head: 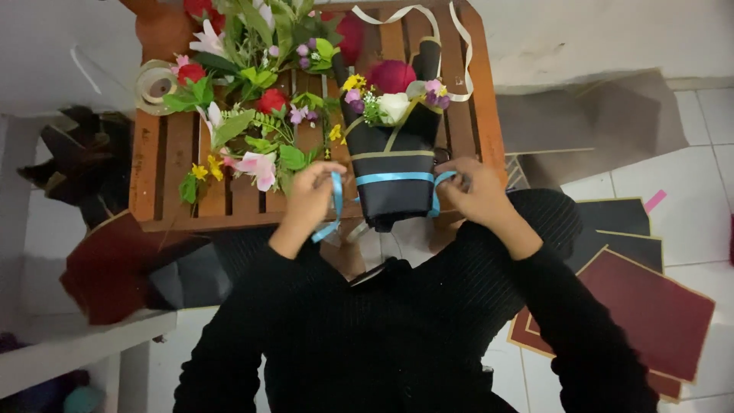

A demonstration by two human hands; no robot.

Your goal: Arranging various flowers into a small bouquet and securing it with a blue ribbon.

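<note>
On the far left we are seeing a tape roll (155,86) resting at the edge of the slatted wooden table (164,164). Beside it, loose fake flowers (252,115) are lying in a heap, pink, red and yellow with glossy green leaves. Our left hand (310,200) is pinching one end of a thin blue ribbon (394,178), fingers closed on it. The ribbon is running in a flat band around the bouquet (391,153), a cone of smooth black paper lying at the table's near edge. The cone is holding a white bloom, a red ball and small purple and yellow blossoms. Our right hand (478,191) is gripping the ribbon's other end. Dark red sheets (650,313) are lying on the tiled floor.
</note>
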